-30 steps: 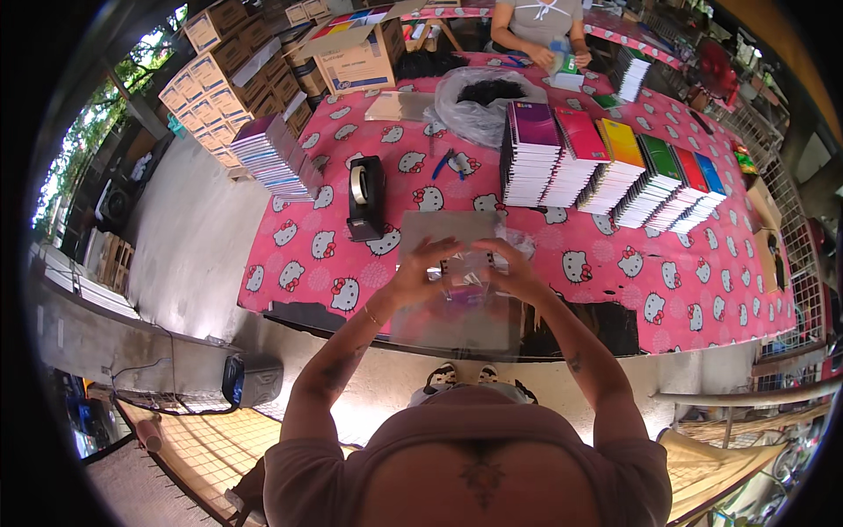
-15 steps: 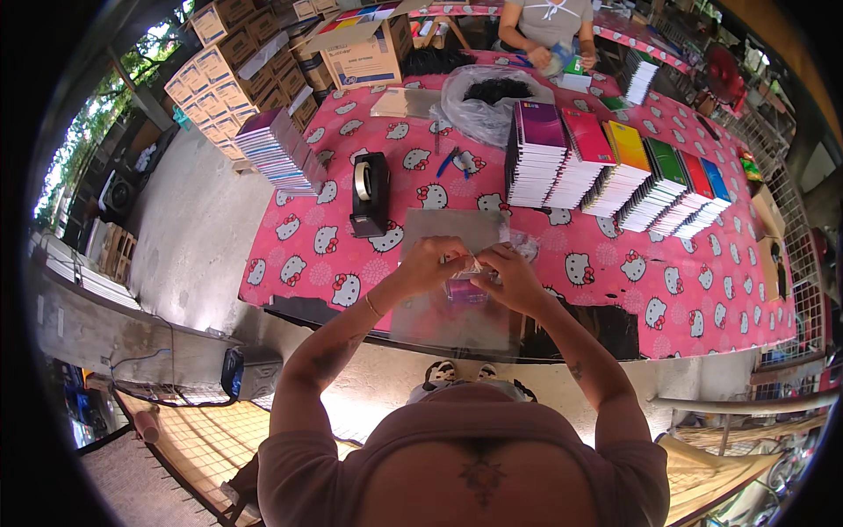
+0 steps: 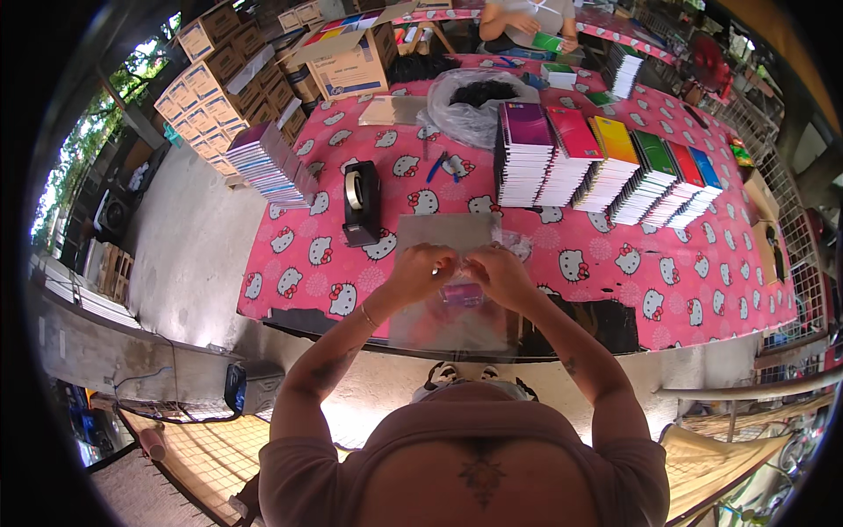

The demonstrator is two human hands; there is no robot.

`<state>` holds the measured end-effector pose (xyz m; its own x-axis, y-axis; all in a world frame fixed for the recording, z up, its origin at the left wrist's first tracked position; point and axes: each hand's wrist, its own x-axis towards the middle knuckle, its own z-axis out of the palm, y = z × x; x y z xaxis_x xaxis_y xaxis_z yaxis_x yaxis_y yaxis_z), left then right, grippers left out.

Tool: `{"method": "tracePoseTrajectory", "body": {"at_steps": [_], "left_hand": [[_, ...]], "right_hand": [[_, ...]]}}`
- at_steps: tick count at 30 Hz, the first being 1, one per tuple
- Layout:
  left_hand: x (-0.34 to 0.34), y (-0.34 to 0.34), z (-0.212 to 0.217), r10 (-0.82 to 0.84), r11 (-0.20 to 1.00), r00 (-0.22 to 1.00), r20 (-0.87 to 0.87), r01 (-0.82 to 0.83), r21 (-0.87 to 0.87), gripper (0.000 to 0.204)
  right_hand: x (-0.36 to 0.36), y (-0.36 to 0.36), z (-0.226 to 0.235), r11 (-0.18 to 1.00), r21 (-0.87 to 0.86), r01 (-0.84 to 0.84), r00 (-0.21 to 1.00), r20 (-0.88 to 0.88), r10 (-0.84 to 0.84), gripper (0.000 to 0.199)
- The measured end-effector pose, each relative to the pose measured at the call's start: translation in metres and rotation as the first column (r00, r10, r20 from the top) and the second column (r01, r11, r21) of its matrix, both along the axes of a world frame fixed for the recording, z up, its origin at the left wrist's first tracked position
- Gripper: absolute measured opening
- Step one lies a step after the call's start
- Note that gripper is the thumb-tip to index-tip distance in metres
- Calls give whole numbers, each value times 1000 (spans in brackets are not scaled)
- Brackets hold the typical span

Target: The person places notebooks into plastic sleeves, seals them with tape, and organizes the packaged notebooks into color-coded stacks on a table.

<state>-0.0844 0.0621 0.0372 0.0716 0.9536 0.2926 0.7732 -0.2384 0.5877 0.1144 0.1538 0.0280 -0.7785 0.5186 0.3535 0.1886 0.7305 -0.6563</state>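
My left hand (image 3: 425, 270) and my right hand (image 3: 497, 274) meet at the front of the table, fingers pinched close together. Between the fingertips is a thin, crinkled clear plastic film (image 3: 462, 261), mostly hidden by my fingers. Just below hangs or lies a small purple thing (image 3: 463, 296), seen through clear plastic; its kind is unclear. Under my hands a clear plastic sheet (image 3: 446, 230) lies flat, reaching to the front edge. A crumpled piece of clear plastic (image 3: 518, 244) rests beyond my right hand.
A black tape dispenser (image 3: 361, 204) stands left, near a purple-topped notebook stack (image 3: 268, 167). Blue-handled pliers (image 3: 436, 167) lie beyond. Several stacks of coloured spiral notebooks (image 3: 606, 167) stand right. At the back are a plastic bag with black contents (image 3: 479, 105), cartons (image 3: 347, 66) and another person (image 3: 531, 22).
My hands have shifted slightly left and closer together, still pinching. Across the table, the other person has lifted a green notebook. The whole view has shifted a little.
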Motion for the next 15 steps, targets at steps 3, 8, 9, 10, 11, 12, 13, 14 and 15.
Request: {"method": "tracePoseTrajectory", "body": {"at_steps": [3,8,9,10,11,12,13,14,15], "left_hand": [[14,6,9,129,984,983,-130,-143,-102,23],[14,17,1,175,969,938,-299,-109,223,24],[12,23,2,211,934,898,-387,-69,351,25],[5,26,-3,55,992,992,-110,-41,123,27],[-4,29,-12,-46,994,977,207,66,-89,28],[-14,35,-20,-76,940,855,514,233,-249,29],[-20,42,-26,0,937,872,490,171,-304,28],[-24,47,-33,76,928,883,463,108,-356,28],[-21,50,-40,146,909,887,437,54,-414,27]], "right_hand": [[-5,-6,6,963,243,118,986,83,-142,32],[3,24,-22,958,-280,67,998,30,-61,43],[4,27,-29,933,-357,53,999,15,-51,41],[2,28,-31,903,-428,28,999,-6,-34,40],[1,28,-34,904,-426,27,1000,12,-25,39],[-2,27,-36,907,-420,28,999,28,-18,37],[-3,29,-35,911,-410,34,999,44,-17,35],[-4,30,-34,913,-407,36,999,19,-31,34],[-1,31,-37,910,-413,49,999,0,-53,34]]}}
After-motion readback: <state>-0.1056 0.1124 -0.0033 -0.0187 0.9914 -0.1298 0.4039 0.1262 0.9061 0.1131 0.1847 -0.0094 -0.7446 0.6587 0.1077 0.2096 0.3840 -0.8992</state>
